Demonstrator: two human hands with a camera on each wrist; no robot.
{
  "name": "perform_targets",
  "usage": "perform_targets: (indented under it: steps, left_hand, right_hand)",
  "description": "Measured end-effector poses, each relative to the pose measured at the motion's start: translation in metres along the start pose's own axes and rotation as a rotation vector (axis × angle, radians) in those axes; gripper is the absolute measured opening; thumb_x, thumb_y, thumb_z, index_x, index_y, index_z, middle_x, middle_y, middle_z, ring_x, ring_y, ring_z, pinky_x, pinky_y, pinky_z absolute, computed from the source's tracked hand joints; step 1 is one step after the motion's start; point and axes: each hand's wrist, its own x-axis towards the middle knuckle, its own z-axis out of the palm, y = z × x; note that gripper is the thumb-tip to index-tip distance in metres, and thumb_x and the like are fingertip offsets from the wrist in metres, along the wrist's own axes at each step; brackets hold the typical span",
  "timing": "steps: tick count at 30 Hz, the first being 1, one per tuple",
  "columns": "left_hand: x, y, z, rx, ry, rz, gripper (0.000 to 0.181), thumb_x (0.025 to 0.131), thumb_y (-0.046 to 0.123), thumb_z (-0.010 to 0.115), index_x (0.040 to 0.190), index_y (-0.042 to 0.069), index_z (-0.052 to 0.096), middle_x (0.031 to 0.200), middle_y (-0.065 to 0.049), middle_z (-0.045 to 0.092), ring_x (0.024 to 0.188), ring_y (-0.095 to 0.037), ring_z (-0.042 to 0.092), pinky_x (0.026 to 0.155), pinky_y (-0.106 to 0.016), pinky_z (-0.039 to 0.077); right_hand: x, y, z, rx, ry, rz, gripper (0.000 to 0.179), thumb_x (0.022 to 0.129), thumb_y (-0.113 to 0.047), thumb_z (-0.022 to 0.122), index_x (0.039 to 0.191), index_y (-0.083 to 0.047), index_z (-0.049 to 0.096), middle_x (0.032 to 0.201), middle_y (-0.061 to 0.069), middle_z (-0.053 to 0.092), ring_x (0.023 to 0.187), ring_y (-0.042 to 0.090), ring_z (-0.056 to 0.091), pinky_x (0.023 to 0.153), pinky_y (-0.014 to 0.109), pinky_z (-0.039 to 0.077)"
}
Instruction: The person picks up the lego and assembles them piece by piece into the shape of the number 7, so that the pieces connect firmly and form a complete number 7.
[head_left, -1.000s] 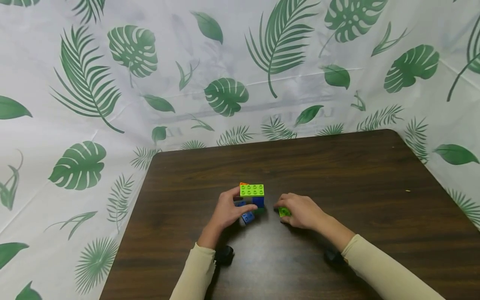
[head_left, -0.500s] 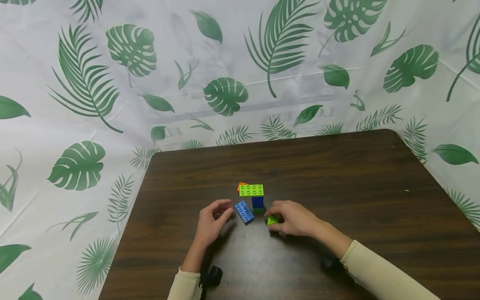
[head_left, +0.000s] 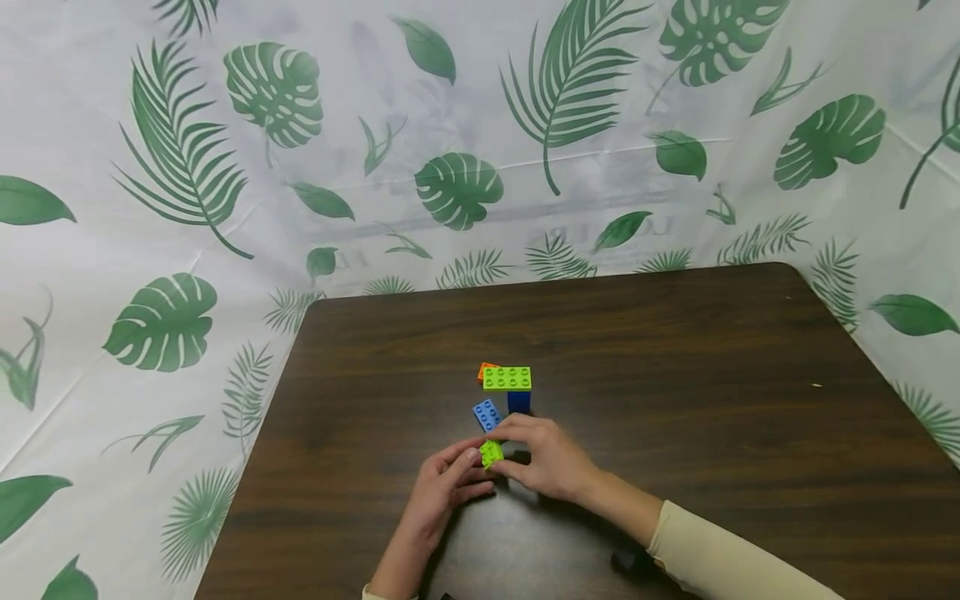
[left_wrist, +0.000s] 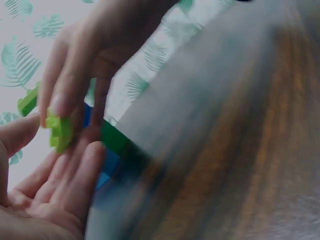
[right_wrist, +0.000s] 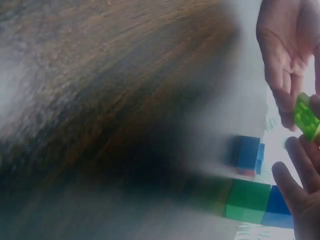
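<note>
My right hand (head_left: 555, 458) pinches a small lime-green toy building brick (head_left: 491, 454) between thumb and fingers, just above the table. Close against it is my left hand (head_left: 442, 492), palm turned up and fingers fairly straight under the brick; in the left wrist view its thumb (left_wrist: 20, 135) stands off to the side. Beyond the hands lies a blue studded brick (head_left: 486, 414), partly covered by the right fingers. Behind that stands a stack with a long lime-green brick (head_left: 507, 378) on top and a dark blue brick (head_left: 519, 402) below. The right wrist view shows its green base brick (right_wrist: 247, 201).
An orange brick (head_left: 486, 369) peeks out behind the stack's left side. Everything rests on a dark wood-grain table (head_left: 675, 358), whose far edge meets a white leaf-patterned curtain (head_left: 360, 167).
My left hand has left the stack and drawn back toward me, then met the right hand. The right hand has carried the small lime-green brick leftward to it. The stack stays put.
</note>
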Motion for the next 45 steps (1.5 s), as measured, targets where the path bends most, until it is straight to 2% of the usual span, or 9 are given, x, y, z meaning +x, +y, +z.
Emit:
perform_targets:
  steps: [9, 13, 17, 20, 23, 27, 35, 41, 45]
  left_hand:
    - [0.003, -0.006, 0.005, -0.085, 0.155, 0.033, 0.048, 0.093, 0.008, 0.068, 0.134, -0.011, 0.051, 0.106, -0.012, 0.067, 0.091, -0.019, 0.069, 0.081, -0.033, 0.056]
    - [0.006, -0.003, -0.001, -0.125, 0.224, 0.086, 0.049, 0.093, 0.006, 0.067, 0.135, -0.013, 0.049, 0.110, -0.014, 0.065, 0.090, -0.022, 0.070, 0.080, -0.034, 0.057]
    - [0.010, 0.010, -0.007, -0.155, 0.251, 0.118, 0.048, 0.093, 0.008, 0.067, 0.135, -0.010, 0.051, 0.112, -0.016, 0.063, 0.090, -0.025, 0.071, 0.080, -0.036, 0.057]
    - [0.014, 0.022, -0.008, -0.158, 0.256, 0.126, 0.049, 0.093, 0.008, 0.068, 0.135, -0.009, 0.051, 0.110, -0.015, 0.064, 0.090, -0.026, 0.071, 0.079, -0.035, 0.057]
    - [0.019, 0.034, -0.006, -0.142, 0.246, 0.129, 0.048, 0.094, 0.009, 0.067, 0.136, -0.009, 0.050, 0.107, -0.015, 0.066, 0.088, -0.025, 0.072, 0.077, -0.033, 0.057]
    - [0.025, 0.049, -0.001, -0.117, 0.225, 0.129, 0.043, 0.095, 0.010, 0.064, 0.135, -0.004, 0.053, 0.104, -0.017, 0.068, 0.087, -0.027, 0.072, 0.077, -0.033, 0.057]
    - [0.039, 0.072, 0.009, -0.052, 0.173, 0.103, 0.040, 0.098, 0.020, 0.063, 0.134, 0.003, 0.057, 0.115, -0.020, 0.064, 0.093, -0.027, 0.071, 0.080, -0.033, 0.056]
    - [0.047, 0.081, 0.009, -0.109, 0.096, 0.093, 0.041, 0.100, 0.018, 0.057, 0.136, -0.001, 0.054, 0.112, -0.019, 0.067, 0.089, -0.025, 0.072, 0.078, -0.034, 0.057]
    - [0.048, 0.084, 0.008, -0.091, 0.059, 0.116, 0.039, 0.100, 0.018, 0.057, 0.135, 0.000, 0.055, 0.111, -0.018, 0.068, 0.089, -0.026, 0.072, 0.078, -0.034, 0.057]
  right_hand:
    - [0.001, 0.002, 0.008, -0.101, -0.001, 0.027, 0.037, 0.089, -0.032, 0.074, 0.121, -0.015, 0.069, 0.113, -0.005, 0.066, 0.096, 0.013, 0.064, 0.081, 0.031, 0.053]
    - [-0.002, 0.005, 0.008, -0.301, -0.031, 0.024, 0.045, 0.094, -0.035, 0.068, 0.132, -0.012, 0.063, 0.121, 0.001, 0.062, 0.099, 0.015, 0.063, 0.078, 0.034, 0.054]
    - [-0.004, 0.008, 0.010, -0.518, -0.140, 0.011, 0.056, 0.093, -0.037, 0.066, 0.141, -0.011, 0.054, 0.136, 0.008, 0.053, 0.114, 0.021, 0.057, 0.084, 0.039, 0.055]
    - [-0.005, 0.009, 0.012, -0.568, -0.208, 0.020, 0.059, 0.093, -0.038, 0.065, 0.143, -0.009, 0.051, 0.142, 0.012, 0.047, 0.118, 0.025, 0.055, 0.086, 0.041, 0.054]
    - [-0.006, 0.008, 0.012, -0.543, -0.205, 0.043, 0.054, 0.092, -0.036, 0.067, 0.136, -0.007, 0.057, 0.138, 0.012, 0.049, 0.115, 0.023, 0.056, 0.085, 0.040, 0.054]
    - [-0.008, 0.007, 0.008, -0.502, -0.161, 0.085, 0.036, 0.090, -0.035, 0.071, 0.117, -0.012, 0.067, 0.118, 0.005, 0.057, 0.096, 0.015, 0.059, 0.074, 0.033, 0.055]
    - [-0.012, 0.006, 0.000, -0.467, -0.155, 0.116, 0.021, 0.080, -0.031, 0.081, 0.085, -0.020, 0.064, 0.082, -0.009, 0.056, 0.067, 0.005, 0.050, 0.057, 0.024, 0.045]
    - [-0.014, -0.006, -0.016, -0.293, -0.141, 0.130, 0.019, 0.081, -0.031, 0.081, 0.084, -0.025, 0.063, 0.083, -0.015, 0.059, 0.071, 0.004, 0.055, 0.063, 0.026, 0.048]
    - [-0.007, -0.022, -0.038, -0.140, -0.050, 0.075, 0.018, 0.082, -0.026, 0.081, 0.089, -0.023, 0.065, 0.089, -0.014, 0.063, 0.079, 0.007, 0.064, 0.069, 0.029, 0.055]
